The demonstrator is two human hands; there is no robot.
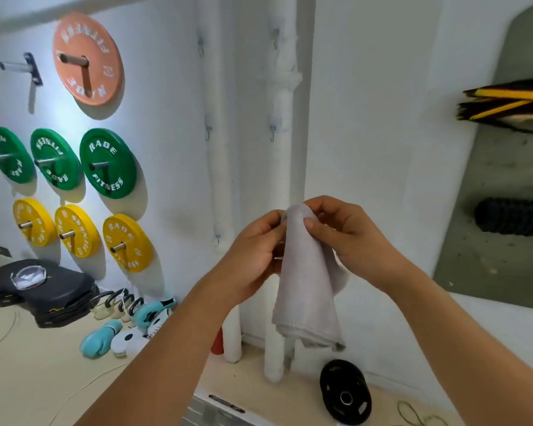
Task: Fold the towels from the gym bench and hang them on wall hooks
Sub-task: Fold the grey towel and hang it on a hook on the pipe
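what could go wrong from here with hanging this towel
1. Both hands, left hand and right hand, pinch only the top of the towel; the loose folds below could fall open as it is lifted.
2. The wall hooks are small, so the bunched top may slip off rather than catch.
3. The black weight plate leans on the floor just below; stepping closer might knock it over.

"RADE FITNESS" in white letters around nearest green weight plate (107, 163) and, partly legible, nearest yellow plate (126, 242). Same wording, upside down and blurred, on orange plate (86, 58). Lettering on other plates too blurred to read.
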